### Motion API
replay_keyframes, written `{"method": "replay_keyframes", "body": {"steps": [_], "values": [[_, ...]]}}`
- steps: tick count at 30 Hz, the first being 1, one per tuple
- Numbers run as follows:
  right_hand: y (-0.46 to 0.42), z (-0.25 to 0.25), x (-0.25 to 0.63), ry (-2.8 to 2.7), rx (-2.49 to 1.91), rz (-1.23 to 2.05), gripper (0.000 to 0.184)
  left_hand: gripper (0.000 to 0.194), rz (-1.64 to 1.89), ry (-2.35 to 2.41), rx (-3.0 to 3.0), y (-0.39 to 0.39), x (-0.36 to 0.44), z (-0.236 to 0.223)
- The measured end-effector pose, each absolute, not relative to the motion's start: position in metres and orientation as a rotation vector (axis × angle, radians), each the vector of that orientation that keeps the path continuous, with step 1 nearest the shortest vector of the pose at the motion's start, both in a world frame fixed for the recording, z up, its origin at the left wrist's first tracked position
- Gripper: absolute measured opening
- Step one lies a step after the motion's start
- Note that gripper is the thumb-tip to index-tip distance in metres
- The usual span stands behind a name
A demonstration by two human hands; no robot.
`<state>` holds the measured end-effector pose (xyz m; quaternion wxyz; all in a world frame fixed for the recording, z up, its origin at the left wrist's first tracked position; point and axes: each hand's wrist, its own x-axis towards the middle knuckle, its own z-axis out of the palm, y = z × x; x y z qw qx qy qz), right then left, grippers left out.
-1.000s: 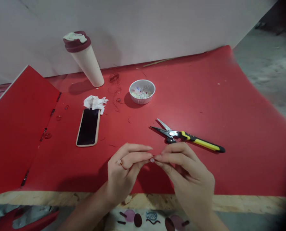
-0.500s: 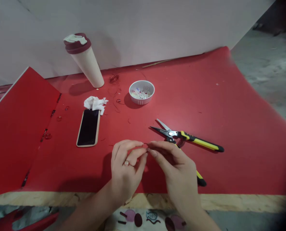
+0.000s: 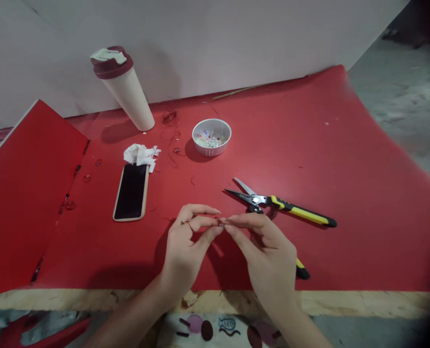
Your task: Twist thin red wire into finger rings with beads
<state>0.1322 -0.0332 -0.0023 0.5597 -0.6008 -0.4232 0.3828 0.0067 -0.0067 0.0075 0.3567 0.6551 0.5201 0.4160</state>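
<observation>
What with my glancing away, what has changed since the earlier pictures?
The left hand and right hand have moved slightly away from the person, the right also leftward, uncovering the snips' second handle. Nothing was let go: fingertips of both hands still hold the small beaded piece. The snips, phone, tissue, bowl and cup stayed put.

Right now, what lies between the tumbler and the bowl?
A tangle of thin red strands, plus looser ones, lies between the tumbler and the bowl in the head view.
</observation>
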Motion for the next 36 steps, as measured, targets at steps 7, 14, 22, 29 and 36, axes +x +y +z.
{"method": "replay_keyframes", "body": {"steps": [7, 14, 22, 29, 36], "values": [[-0.0335, -0.0011, 0.1322, -1.014, -1.413, 0.877, 0.005, 0.010, 1.062, 1.327, 1.670, -0.0075, 0.0068, 0.0083], [-0.0340, -0.0010, 0.1320, -1.063, -1.412, 0.886, 0.005, 0.012, 1.035, 1.289, 1.493, -0.0057, 0.0038, 0.0051], [-0.0318, -0.0054, 0.1259, -0.858, -1.332, 1.039, 0.010, 0.014, 1.107, 1.226, 1.469, -0.0048, 0.0031, 0.0044], [-0.0312, -0.0080, 0.1273, -0.749, -1.243, 1.266, 0.015, 0.014, 1.096, 1.194, 1.499, -0.0050, 0.0016, 0.0041], [-0.0325, -0.0072, 0.1253, -0.688, -1.212, 1.275, 0.012, 0.012, 1.092, 1.174, 1.548, -0.0016, 0.0022, 0.0052]]}}
